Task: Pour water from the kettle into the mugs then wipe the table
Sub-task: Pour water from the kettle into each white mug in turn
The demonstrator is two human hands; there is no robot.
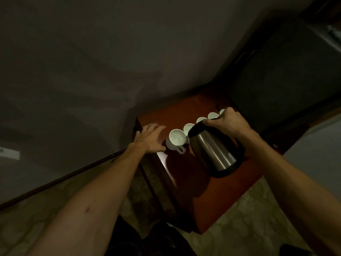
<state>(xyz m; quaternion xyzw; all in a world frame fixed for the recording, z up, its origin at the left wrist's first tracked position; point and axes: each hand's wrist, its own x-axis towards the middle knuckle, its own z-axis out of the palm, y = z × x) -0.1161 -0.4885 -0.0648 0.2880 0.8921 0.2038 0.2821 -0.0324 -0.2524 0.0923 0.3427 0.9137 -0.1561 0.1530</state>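
Tilting the kettle (214, 150) over the table's (193, 191) middle, my right hand (227, 124) wrapped round its handle, spout at the nearest mug's (176, 140) rim to limit splashing. Left hand (150, 138), fingers spread flat, rests near the left edge beside that mug, probably steadying. More mugs (201, 120) line up toward the far corner, awaiting water.

Your right hand (226, 122) holds the shiny kettle (214, 150) by its handle, right of the middle. It tips, spout over the nearest white mug (176, 139). More mugs (201, 120) line up behind. Your left hand (149, 138) lies flat on the brown table (184, 174) beside that mug.
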